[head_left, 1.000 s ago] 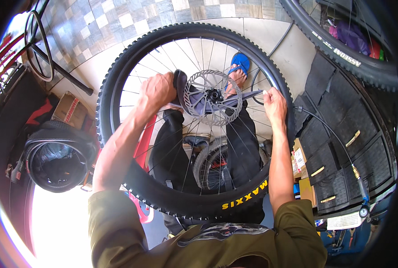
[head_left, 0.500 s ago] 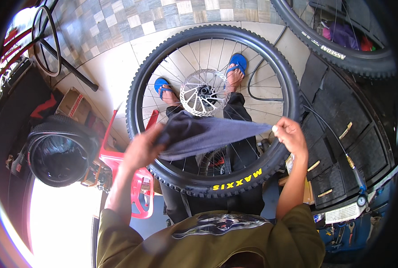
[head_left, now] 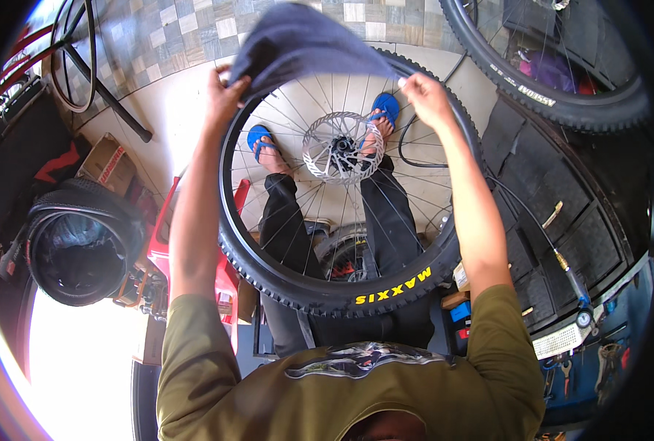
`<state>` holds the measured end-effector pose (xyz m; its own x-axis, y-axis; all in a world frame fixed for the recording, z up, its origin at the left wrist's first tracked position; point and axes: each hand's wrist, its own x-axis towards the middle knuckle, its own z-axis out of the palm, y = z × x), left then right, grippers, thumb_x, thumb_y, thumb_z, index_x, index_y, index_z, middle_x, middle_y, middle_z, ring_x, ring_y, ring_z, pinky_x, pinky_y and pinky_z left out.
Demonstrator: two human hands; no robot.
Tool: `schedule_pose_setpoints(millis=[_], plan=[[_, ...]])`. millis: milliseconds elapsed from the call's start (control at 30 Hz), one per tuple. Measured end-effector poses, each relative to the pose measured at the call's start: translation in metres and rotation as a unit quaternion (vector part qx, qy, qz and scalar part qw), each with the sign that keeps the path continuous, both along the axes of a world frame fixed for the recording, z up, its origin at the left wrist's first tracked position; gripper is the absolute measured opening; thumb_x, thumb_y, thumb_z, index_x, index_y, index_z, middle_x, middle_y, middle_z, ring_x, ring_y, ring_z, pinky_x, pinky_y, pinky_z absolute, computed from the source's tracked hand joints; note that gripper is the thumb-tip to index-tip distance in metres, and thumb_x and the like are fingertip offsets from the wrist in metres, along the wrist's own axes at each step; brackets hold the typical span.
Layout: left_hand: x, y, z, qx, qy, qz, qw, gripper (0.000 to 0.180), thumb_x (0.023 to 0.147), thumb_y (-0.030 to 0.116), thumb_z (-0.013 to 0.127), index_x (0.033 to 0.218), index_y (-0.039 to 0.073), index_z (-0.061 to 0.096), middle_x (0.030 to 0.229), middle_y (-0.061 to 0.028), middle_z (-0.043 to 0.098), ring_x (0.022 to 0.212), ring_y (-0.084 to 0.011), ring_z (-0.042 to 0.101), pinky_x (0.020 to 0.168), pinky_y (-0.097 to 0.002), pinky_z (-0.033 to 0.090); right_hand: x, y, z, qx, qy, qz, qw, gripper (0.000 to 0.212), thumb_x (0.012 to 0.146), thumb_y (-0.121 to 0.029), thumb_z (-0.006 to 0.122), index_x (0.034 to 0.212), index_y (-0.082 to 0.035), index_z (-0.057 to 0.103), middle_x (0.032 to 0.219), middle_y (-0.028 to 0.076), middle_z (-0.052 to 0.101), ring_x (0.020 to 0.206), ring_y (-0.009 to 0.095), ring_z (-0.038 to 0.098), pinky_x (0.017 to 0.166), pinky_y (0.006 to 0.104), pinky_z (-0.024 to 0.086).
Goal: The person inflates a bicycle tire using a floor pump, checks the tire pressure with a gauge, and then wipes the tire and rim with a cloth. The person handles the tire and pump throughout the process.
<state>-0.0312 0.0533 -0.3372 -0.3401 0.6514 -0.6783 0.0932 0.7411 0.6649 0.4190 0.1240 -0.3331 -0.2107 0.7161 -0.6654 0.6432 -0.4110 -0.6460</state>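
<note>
A dark grey-blue cloth [head_left: 305, 48] stretches between my raised hands, beyond the far side of a bicycle wheel. My left hand [head_left: 225, 97] pinches its left end, the fingers curled on the fabric. At the other end, my right hand [head_left: 424, 95] grips a narrow corner. Below the cloth, the wheel with its knobby black tyre [head_left: 327, 301] lies across my legs, yellow lettering on its near side. A silver brake rotor [head_left: 310, 151] surrounds the black hub [head_left: 343, 146]. Neither hand visibly touches the tyre.
A red plastic chair [head_left: 162, 231] stands at left, beside stacked black tyres [head_left: 40, 253] and a cardboard box [head_left: 109, 165]. Another wheel [head_left: 522, 90] is at upper right. An air hose with an inflator gauge [head_left: 583, 317] lies over dark drawers [head_left: 584, 213]. Hand tools [head_left: 566, 375] hang at lower right.
Both hands have moved forward, away from my body, carrying the cloth from over the wheel's near half to its far rim. The cloth now billows upward. The wheel has shifted slightly.
</note>
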Motion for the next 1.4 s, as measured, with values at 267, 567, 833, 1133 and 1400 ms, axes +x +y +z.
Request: schedule_pose_setpoints(millis=[267,567,833,1133,1400], plan=[[0.061,-0.085,-0.041,-0.127,0.031,-0.002,0.991,0.037,0.091,0.014,0.077,0.123,0.004,0.061,0.081,-0.0132,0.069,0.063,-0.0213,0.071,0.048,-0.0361,0.057,-0.006,-0.07,0.045,-0.1,-0.234,0.122,0.959,0.039,0.096,-0.041,0.062,0.088,-0.004,0.069,0.088,0.022,0.073,0.09,0.043,0.071,0.078,0.052,0.053],[0.078,-0.086,-0.037,-0.108,0.047,-0.23,0.966,0.032,0.092,0.025,0.074,0.119,0.006,0.071,0.087,-0.0226,0.074,0.084,-0.0362,0.074,0.077,-0.0476,0.057,-0.012,-0.132,0.181,-0.193,-0.186,0.172,0.948,0.033,0.094,-0.035,0.064,0.092,-0.003,0.073,0.086,0.022,0.073,0.089,0.041,0.072,0.08,0.0498,0.054],[0.072,-0.155,0.047,-0.156,0.12,-0.255,0.947,0.021,0.085,0.013,0.064,0.103,0.003,0.067,0.096,-0.028,0.073,0.096,-0.0459,0.071,0.084,-0.0523,0.055,-0.063,-0.169,0.189,-0.154,-0.151,0.123,0.969,0.03,0.099,-0.032,0.062,0.089,-0.004,0.067,0.082,0.021,0.071,0.081,0.045,0.069,0.072,0.0529,0.052],[0.125,-0.186,0.184,-0.212,-0.014,-0.22,0.952,0.025,0.088,0.014,0.071,0.109,0.002,0.065,0.104,-0.0283,0.073,0.104,-0.0465,0.071,0.092,-0.0498,0.055,-0.071,-0.162,0.163,-0.101,-0.145,0.111,0.978,0.031,0.099,-0.03,0.061,0.084,-0.004,0.063,0.077,0.021,0.069,0.076,0.045,0.067,0.068,0.0539,0.05],[0.12,-0.179,0.146,-0.127,0.14,-0.15,0.97,0.022,0.097,0.018,0.067,0.112,0.003,0.06,0.092,-0.0274,0.072,0.088,-0.0488,0.071,0.077,-0.0543,0.055,-0.097,-0.177,0.165,-0.027,-0.016,0.199,0.98,0.026,0.094,-0.025,0.063,0.08,-0.004,0.06,0.076,0.019,0.066,0.072,0.046,0.064,0.064,0.0533,0.05]])
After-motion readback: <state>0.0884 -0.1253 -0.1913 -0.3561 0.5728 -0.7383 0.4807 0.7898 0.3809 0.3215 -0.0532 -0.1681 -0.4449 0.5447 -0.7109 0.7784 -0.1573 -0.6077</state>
